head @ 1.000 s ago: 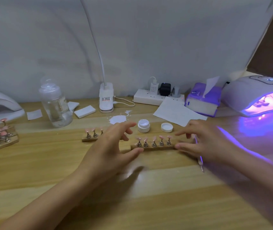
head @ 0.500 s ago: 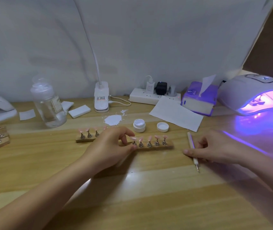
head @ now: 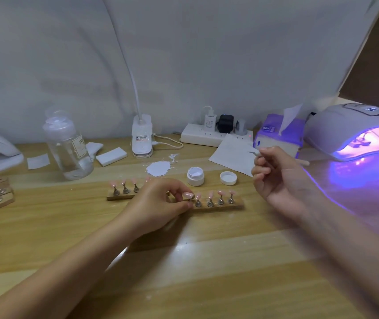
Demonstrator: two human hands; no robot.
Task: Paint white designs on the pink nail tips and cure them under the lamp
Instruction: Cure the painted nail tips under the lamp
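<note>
Pinching the leftmost pink nail tip point(head: 188, 195) steady, the left hand point(head: 158, 203) should brace while the right hand point(head: 276, 178), gripping the dotting pen point(head: 254, 153), loads white sparingly.

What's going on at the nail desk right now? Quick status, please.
Left hand pinches the leftmost pink nail tip on the wooden holder. Right hand holds the brush raised. Open white paint jar behind, nothing blocking.

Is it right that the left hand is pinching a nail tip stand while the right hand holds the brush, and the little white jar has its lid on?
Not quite. In the head view the jar is open; its lid lies beside it.
</note>
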